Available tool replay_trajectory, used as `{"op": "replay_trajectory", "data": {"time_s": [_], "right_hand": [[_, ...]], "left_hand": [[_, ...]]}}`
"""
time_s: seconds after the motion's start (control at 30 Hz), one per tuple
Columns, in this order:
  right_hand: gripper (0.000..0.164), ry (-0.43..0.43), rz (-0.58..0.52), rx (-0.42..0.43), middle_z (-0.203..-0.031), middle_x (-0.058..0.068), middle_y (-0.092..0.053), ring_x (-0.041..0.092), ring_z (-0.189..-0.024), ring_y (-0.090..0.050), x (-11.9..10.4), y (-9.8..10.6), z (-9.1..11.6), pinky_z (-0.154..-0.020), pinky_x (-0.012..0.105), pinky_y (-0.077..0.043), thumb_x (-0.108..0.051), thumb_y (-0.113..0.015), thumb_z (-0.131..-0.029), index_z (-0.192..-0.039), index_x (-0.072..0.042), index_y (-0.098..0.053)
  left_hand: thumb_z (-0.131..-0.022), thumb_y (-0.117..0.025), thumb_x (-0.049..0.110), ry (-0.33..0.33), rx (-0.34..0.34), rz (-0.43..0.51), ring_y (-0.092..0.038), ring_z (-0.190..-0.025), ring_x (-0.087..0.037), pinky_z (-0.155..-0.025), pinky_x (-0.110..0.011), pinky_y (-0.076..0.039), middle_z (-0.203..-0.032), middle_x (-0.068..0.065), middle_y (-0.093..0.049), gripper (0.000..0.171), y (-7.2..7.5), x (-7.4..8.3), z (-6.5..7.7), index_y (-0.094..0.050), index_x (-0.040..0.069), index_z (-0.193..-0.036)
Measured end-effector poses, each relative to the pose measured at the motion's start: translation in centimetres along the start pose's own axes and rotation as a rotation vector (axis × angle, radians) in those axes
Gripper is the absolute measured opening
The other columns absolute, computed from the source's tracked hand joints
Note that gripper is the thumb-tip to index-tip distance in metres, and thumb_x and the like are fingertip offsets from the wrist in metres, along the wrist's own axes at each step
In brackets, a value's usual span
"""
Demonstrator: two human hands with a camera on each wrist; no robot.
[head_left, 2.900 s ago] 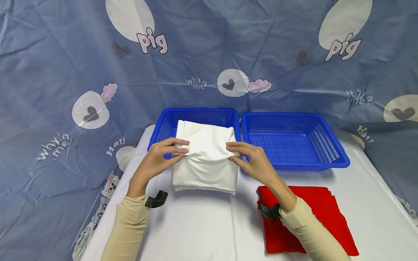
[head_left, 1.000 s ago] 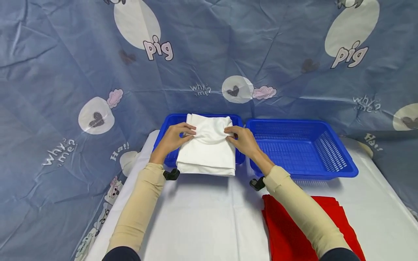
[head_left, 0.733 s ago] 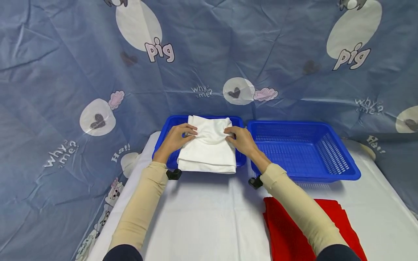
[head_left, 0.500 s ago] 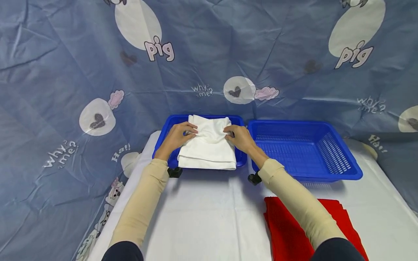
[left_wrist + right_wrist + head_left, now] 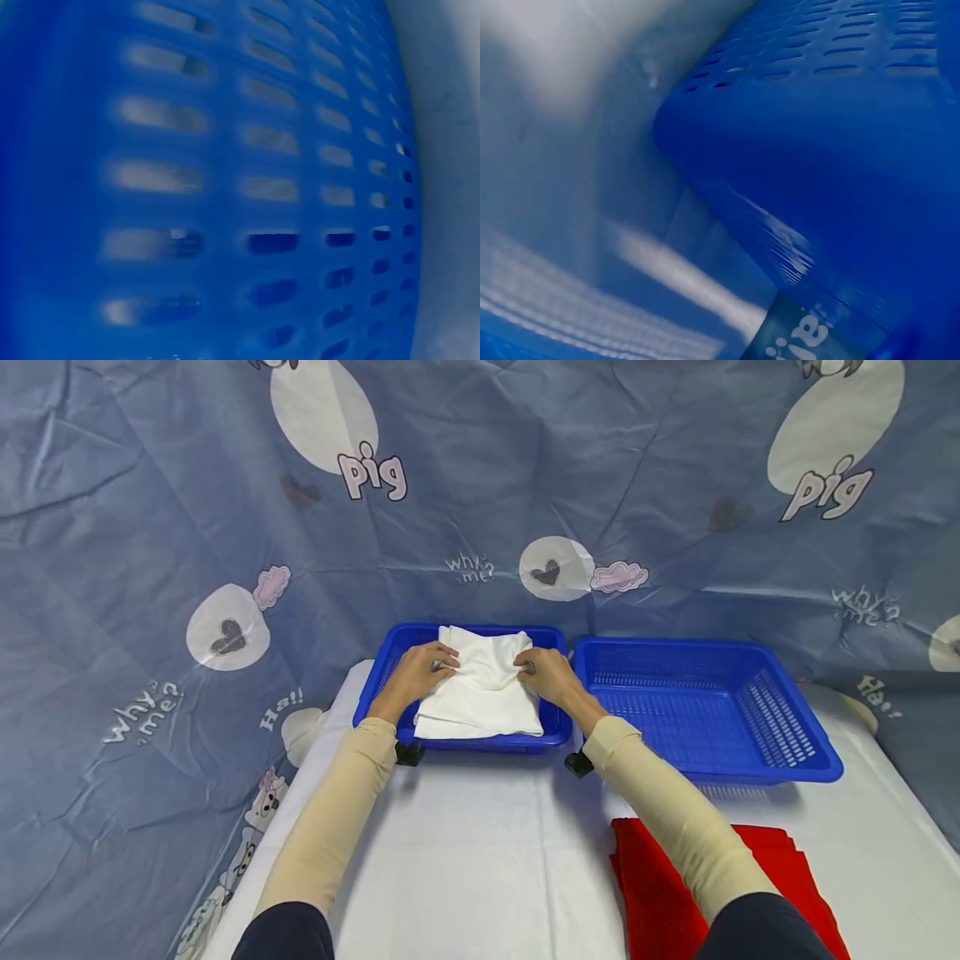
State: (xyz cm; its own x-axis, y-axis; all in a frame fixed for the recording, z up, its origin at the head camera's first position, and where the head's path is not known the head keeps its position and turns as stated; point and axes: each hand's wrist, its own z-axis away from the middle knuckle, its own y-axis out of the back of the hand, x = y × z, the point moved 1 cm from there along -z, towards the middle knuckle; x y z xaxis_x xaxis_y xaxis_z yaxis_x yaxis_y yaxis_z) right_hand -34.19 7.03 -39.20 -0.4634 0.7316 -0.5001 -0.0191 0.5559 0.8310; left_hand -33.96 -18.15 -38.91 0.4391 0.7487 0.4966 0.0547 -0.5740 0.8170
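A folded white cloth (image 5: pixel 480 697) lies within the rim of the left blue basket (image 5: pixel 365 702), its middle sagging slightly. My left hand (image 5: pixel 420 675) pinches its left edge between thumb and fingers. At the right edge, my right hand (image 5: pixel 551 675) pinches it the same way. Whether the cloth touches the basket floor cannot be seen. The left wrist view is filled by the slotted basket wall (image 5: pixel 225 217), and the hand is out of sight there. A smooth blue basket corner (image 5: pixel 795 150) shows in the right wrist view, again without the hand.
A second blue basket (image 5: pixel 675 718) stands close on the right, with nothing in it. Folded red cloth (image 5: pixel 660 893) lies at the front right, partly under my right forearm. White fabric covers the table (image 5: pixel 472 843); a printed blue curtain (image 5: pixel 450 468) hangs behind.
Both hands have carried the white cloth forward and down, from in front of and above the left basket to inside its rim. The grip on both edges is unchanged.
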Motion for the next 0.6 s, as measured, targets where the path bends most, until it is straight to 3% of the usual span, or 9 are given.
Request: {"op": "replay_trajectory", "data": {"time_s": [0.13,0.27,0.43,0.6], "right_hand": [[0.025,-0.035,0.016,-0.046,-0.112,0.006,-0.063,0.023,-0.104,-0.058,0.2,-0.9,-0.4,-0.088,0.038,-0.046,-0.012,-0.063,-0.081,-0.106,-0.01,-0.065],[0.031,-0.076,0.057,-0.163,-0.119,0.008,-0.058,0.027,-0.112,-0.052,0.0,-1.5,-0.6,-0.092,0.041,-0.042,-0.01,-0.062,-0.082,-0.113,-0.01,-0.06],[0.043,-0.132,0.174,-0.343,-0.127,0.01,-0.051,0.03,-0.12,-0.044,-0.7,-1.5,-0.7,-0.099,0.043,-0.036,-0.009,-0.061,-0.082,-0.124,-0.011,-0.051],[0.039,-0.156,0.28,-0.401,-0.127,0.012,-0.051,0.032,-0.118,-0.046,-1.1,-1.7,-0.5,-0.099,0.042,-0.036,-0.006,-0.047,-0.086,-0.124,-0.012,-0.05]], "left_hand": [[-0.08,-0.065,0.016,0.023,-0.02,-0.029,-0.054,-0.108,-0.022,-0.093,-0.038,-0.041,-0.111,0.0,-0.061,0.014,-0.7,-0.8,0.0,-0.071,0.014,-0.092],[-0.081,-0.064,0.014,0.058,-0.085,-0.044,-0.052,-0.111,-0.024,-0.094,-0.039,-0.04,-0.115,-0.004,-0.06,0.015,-1.2,-1.4,0.2,-0.07,0.012,-0.094],[-0.082,-0.062,0.011,0.106,-0.219,-0.099,-0.043,-0.123,-0.026,-0.101,-0.042,-0.034,-0.129,-0.005,-0.051,0.024,-1.3,-1.4,0.4,-0.066,0.011,-0.105],[-0.083,-0.06,0.014,0.166,-0.364,-0.149,-0.03,-0.131,-0.028,-0.107,-0.044,-0.025,-0.14,-0.004,-0.037,0.036,-1.8,-1.3,0.4,-0.057,0.016,-0.119]]}}
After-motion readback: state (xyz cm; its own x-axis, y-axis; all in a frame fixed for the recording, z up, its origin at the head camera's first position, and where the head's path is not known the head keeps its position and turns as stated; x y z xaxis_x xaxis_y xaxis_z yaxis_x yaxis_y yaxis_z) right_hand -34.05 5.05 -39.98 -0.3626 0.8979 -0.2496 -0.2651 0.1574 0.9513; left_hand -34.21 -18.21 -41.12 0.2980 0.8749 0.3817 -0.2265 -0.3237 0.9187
